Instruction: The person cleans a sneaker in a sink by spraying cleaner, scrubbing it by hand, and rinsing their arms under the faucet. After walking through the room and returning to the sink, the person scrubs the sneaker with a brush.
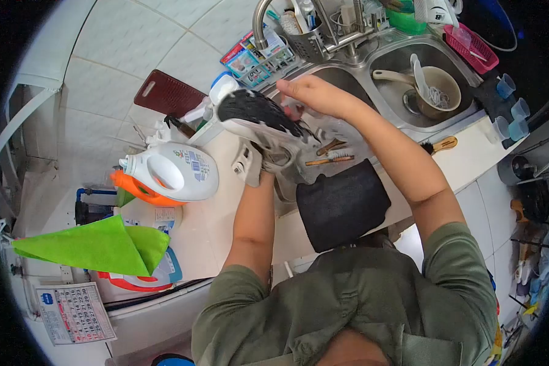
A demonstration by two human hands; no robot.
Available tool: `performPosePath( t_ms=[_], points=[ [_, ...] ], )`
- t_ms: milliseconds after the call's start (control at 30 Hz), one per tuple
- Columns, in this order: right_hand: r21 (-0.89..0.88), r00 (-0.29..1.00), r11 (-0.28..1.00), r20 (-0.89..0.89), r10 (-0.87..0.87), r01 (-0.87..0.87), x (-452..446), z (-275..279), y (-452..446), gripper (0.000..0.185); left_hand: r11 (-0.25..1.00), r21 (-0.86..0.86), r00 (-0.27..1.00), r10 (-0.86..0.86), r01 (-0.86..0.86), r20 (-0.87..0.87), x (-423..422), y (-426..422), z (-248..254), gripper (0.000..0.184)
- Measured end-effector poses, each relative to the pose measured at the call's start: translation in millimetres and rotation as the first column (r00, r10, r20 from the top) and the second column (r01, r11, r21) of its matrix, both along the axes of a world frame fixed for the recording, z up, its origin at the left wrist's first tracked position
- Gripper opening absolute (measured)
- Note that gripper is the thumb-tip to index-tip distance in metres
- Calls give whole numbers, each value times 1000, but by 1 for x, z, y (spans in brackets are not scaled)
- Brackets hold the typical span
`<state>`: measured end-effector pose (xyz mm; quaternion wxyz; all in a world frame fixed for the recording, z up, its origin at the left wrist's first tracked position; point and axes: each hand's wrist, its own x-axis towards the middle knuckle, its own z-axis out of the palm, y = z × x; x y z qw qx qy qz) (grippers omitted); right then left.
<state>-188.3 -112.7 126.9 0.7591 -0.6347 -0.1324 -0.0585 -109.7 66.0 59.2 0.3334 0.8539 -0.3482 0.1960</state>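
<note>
The shoe (257, 129) is held aloft near the corner where the table (229, 152) meets the left sink basin (343, 75), tilted with its black sole (250, 107) turned up and its length slanting from upper left down to the right. Small pale flecks dot the dark, ridged sole, which is rounded at its left end and blurred toward the right, while a pale sidewall runs beneath its edge. Below that hangs the pale upper, its opening facing down toward the wearer and a loose white flap (247, 162) with small dark marks sticking out to the left.
</note>
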Motion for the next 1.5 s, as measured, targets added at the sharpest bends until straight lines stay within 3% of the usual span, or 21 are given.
performPosePath(
  t_ms=[67,200,267,400,467,500,567,667,800,867,1000,1067,1100,1167,1300,1367,1433,1500],
  points=[
    [-154,980,988,-198,-16,-15,4,-12,-10,59,999,10,997,53,-54,48,10,7,6,39],
    [-265,975,960,-222,27,-87,19,-37,-21,59,990,24,986,133,-136,101,25,16,13,38],
    [-55,987,998,-160,10,-19,25,-46,-14,61,987,28,981,156,-160,112,30,21,16,38],
    [16,991,999,-126,36,-35,27,-47,-11,61,982,32,976,183,-188,119,36,28,18,38],
    [-296,949,955,-292,-118,28,33,-50,-22,59,982,34,976,182,-187,116,35,31,17,38],
    [-297,950,955,-290,-119,29,37,-55,-25,59,981,31,976,185,-190,113,34,32,17,38],
    [-118,963,992,-259,-70,41,44,-68,-28,57,982,31,978,181,-185,103,33,33,15,38],
    [-6,981,1000,-195,-3,2,35,-54,-16,56,982,25,978,184,-187,95,29,36,14,38],
    [-175,976,984,-218,-16,-23,42,-57,-17,56,984,32,981,170,-174,88,25,36,12,38],
    [-49,973,998,-225,-59,49,42,-59,-15,56,985,35,983,165,-168,83,23,35,11,38],
    [33,995,999,-98,20,-17,31,-41,-13,56,988,39,986,147,-150,76,20,33,9,38],
    [-296,952,955,-281,-122,35,26,-30,-17,54,988,44,987,143,-146,75,19,33,9,38],
    [-296,953,955,-279,-122,36,27,-33,-17,54,989,45,988,137,-140,72,18,33,8,38],
    [-84,986,996,-164,-43,30,32,-37,-18,52,990,45,989,132,-135,66,17,32,7,38],
    [-33,989,995,-118,85,-89,30,-33,-10,52,992,44,991,112,-116,71,17,28,6,38],
    [-140,958,973,-198,-208,182,25,-29,-12,53,994,48,992,96,-100,81,19,23,5,38],
    [-15,952,981,-238,-192,194,24,-33,-42,54,997,42,995,64,-67,77,23,12,5,38],
    [130,921,929,-235,-309,345,12,-31,-45,58,999,40,997,28,-31,76,25,4,4,38]
  ],
)
